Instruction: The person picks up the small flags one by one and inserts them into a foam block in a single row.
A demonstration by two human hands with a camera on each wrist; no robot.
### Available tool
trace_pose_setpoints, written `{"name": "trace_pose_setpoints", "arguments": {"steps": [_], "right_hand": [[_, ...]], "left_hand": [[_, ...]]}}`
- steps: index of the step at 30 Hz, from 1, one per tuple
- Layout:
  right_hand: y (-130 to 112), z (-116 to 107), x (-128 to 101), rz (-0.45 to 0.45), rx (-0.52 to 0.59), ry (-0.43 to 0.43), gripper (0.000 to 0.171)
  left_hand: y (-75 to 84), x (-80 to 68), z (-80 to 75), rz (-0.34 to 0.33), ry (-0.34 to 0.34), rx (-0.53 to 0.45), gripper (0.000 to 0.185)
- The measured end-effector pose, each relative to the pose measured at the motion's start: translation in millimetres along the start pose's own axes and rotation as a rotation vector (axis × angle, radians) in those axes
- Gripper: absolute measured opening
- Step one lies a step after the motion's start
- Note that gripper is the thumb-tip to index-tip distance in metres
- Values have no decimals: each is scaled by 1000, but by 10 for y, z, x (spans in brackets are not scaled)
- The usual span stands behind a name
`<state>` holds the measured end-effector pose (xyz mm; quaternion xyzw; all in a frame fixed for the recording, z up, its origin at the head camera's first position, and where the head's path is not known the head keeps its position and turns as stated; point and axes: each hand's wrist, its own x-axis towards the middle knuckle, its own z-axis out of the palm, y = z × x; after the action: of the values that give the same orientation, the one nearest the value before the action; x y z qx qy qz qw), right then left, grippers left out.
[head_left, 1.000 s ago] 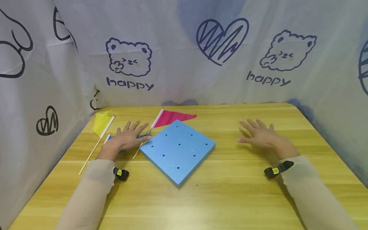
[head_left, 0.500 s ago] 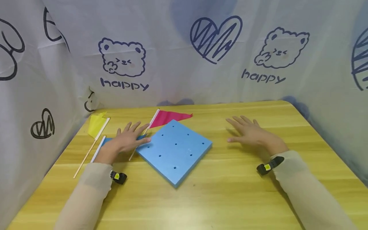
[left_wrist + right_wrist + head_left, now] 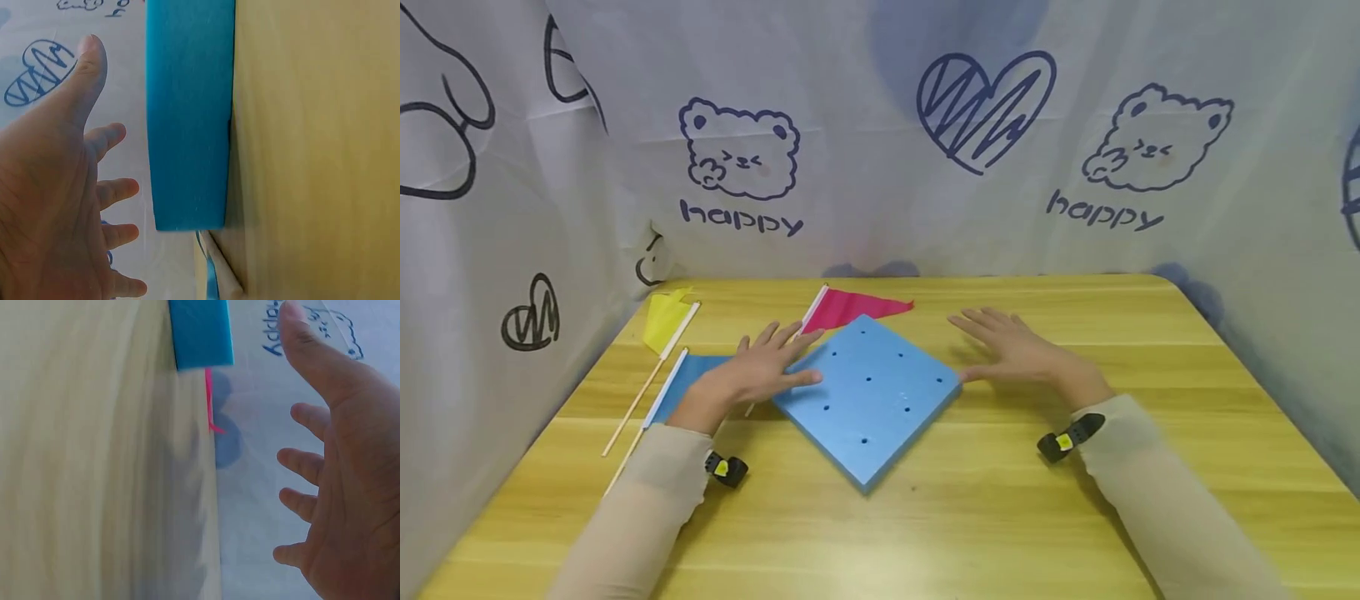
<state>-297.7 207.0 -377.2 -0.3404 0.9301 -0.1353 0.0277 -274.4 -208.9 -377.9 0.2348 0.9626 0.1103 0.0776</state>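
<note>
Both arms reach forward, sleeved to the wrists. The left hand [image 3: 760, 371] and right hand [image 3: 1015, 354] are palm down, fingers straight and spread, angled toward each other.

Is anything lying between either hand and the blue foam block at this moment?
Nothing visible does. The left hand hovers at the blue foam block's left corner, thumb at its edge, over the pink flag's stick. The right hand is open beside the block's right corner, with only bare table between.
</note>
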Motion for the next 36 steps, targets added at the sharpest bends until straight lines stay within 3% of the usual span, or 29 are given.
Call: {"name": "trace_pose_setpoints", "arguments": {"steps": [8, 15, 23, 32, 36], "right_hand": [[-221, 70, 161, -78, 18, -29, 94], [-375, 133, 320, -87, 9, -105, 96], [-479, 242, 428, -38, 57, -182, 95], [-481, 279, 381, -39, 53, -229, 90], [-503, 287, 322, -22, 41, -250, 90]], "left_hand": [[120, -22, 27, 62, -9, 39, 87], [243, -87, 78, 124, 1, 67, 86], [380, -193, 130, 144, -62, 107, 88], [524, -165, 128, 149, -169, 119, 90], [545, -160, 159, 148, -180, 136, 93]]}}
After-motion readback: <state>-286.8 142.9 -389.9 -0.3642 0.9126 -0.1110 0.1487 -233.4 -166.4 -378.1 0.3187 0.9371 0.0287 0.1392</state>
